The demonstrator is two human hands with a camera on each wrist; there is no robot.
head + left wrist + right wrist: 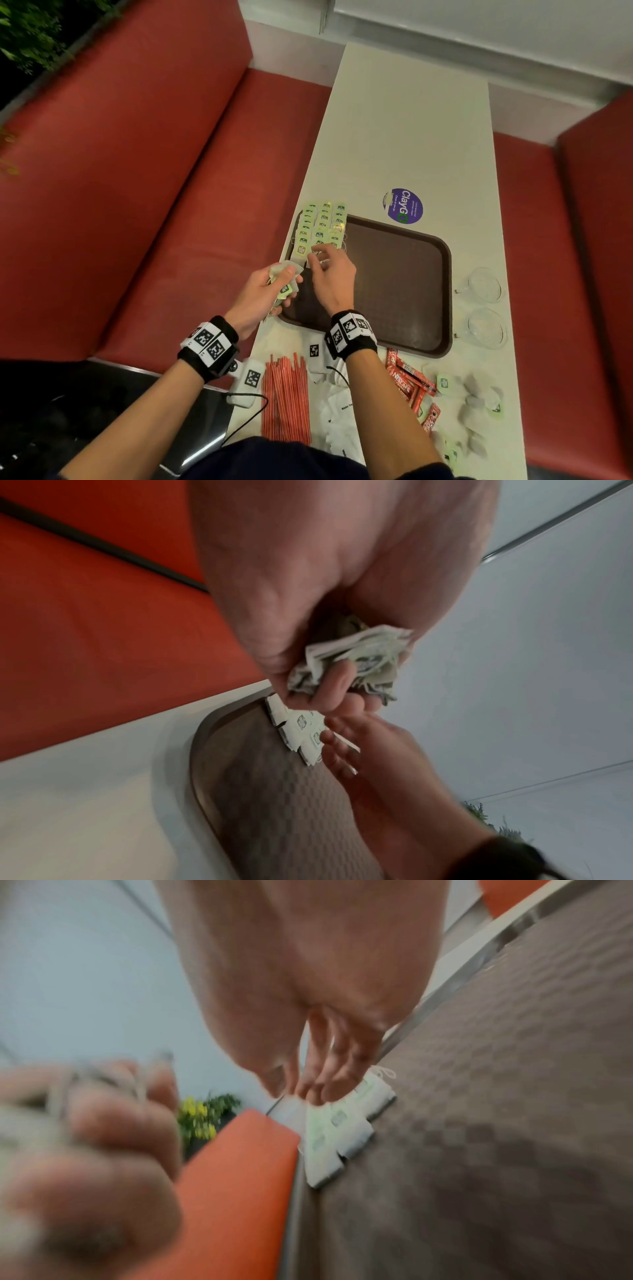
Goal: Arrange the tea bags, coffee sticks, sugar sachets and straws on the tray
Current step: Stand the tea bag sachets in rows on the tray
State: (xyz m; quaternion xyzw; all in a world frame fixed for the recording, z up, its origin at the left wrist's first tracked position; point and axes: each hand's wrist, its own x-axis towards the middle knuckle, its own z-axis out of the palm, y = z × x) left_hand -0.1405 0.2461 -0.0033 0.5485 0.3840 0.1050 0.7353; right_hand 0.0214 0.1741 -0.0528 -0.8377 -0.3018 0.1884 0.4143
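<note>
A brown tray (404,284) lies on the white table. Green-tagged tea bags (320,226) lie in overlapping rows on its far left corner, also seen in the wrist views as tea bag rows (298,723) (339,1134). My left hand (291,277) grips a bunch of tea bags (363,656) just off the tray's left rim. My right hand (320,262) is at the near end of the rows, fingertips (308,1093) down on them, pinching one tea bag (313,258). Red striped straws (286,401), white sugar sachets (339,407) and red coffee sticks (407,380) lie near me.
Loose tea bags (479,401) are scattered at the near right of the table. Two glass cups (483,284) (486,327) stand right of the tray. A purple sticker (404,205) is beyond it. Red bench seats (171,205) flank the table.
</note>
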